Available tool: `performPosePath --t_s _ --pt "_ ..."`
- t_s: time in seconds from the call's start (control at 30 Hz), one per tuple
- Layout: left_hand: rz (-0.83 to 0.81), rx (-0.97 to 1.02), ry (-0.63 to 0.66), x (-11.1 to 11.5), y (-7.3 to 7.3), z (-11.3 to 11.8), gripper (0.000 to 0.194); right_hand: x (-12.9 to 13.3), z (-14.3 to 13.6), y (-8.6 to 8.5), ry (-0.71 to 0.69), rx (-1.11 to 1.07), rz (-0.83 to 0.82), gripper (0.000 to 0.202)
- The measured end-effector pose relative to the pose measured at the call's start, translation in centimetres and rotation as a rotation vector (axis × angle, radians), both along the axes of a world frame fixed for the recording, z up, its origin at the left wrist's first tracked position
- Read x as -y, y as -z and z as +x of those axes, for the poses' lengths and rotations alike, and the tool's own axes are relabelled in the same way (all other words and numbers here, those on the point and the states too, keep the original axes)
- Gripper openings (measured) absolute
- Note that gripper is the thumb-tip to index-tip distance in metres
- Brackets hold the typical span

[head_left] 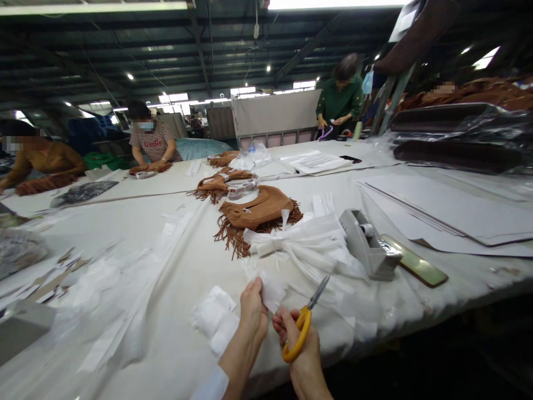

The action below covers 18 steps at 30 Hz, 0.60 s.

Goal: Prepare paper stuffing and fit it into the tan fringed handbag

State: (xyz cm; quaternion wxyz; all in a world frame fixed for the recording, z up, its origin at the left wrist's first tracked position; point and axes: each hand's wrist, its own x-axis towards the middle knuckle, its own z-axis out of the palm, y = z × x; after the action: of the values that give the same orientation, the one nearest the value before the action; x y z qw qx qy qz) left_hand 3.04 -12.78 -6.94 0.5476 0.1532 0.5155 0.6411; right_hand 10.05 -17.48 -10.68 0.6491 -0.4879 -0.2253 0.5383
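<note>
My left hand (254,311) is closed on the edge of a thin white sheet (272,290), tissue or soft plastic. The scissors (300,333) have yellow handles and sit in my right hand (303,347), blades pointing up and away. Fingertips of that hand also touch the sheet's lower edge. Left of my hands lie folded white packets (216,314). Beyond them is a bundle of white strips (303,239), and behind it a brown fringed bag (260,208) lies on the table.
A grey tape dispenser (368,244) and a phone (414,261) stand at the right, near large white sheets (453,205). More brown fringed pieces (227,182) lie farther back. Plastic scraps (108,289) cover the left. Co-workers work across the white table (175,333).
</note>
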Motion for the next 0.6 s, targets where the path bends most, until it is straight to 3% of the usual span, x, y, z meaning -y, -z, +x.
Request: performPosePath --t_s 0.13,0.27,0.4,0.6 --pt "-0.026 0.004 0.138 -1.5 -1.4 -3.3 0.021 0.3 2.6 -1.4 -0.096 0.009 -0.155 0.064" --pt "-0.031 -0.002 0.294 -1.8 -2.9 -5.7 0.017 0.7 5.4 -2.9 -0.213 0.082 -0.144 0.067" --pt "-0.062 0.003 0.423 -1.3 -3.2 -5.7 0.013 0.1 6.8 -3.7 -0.292 0.349 -0.007 0.053" --pt "-0.095 0.002 0.549 -1.4 -3.1 -4.7 0.012 -3.7 7.0 -4.3 -0.319 0.470 0.173 0.033"
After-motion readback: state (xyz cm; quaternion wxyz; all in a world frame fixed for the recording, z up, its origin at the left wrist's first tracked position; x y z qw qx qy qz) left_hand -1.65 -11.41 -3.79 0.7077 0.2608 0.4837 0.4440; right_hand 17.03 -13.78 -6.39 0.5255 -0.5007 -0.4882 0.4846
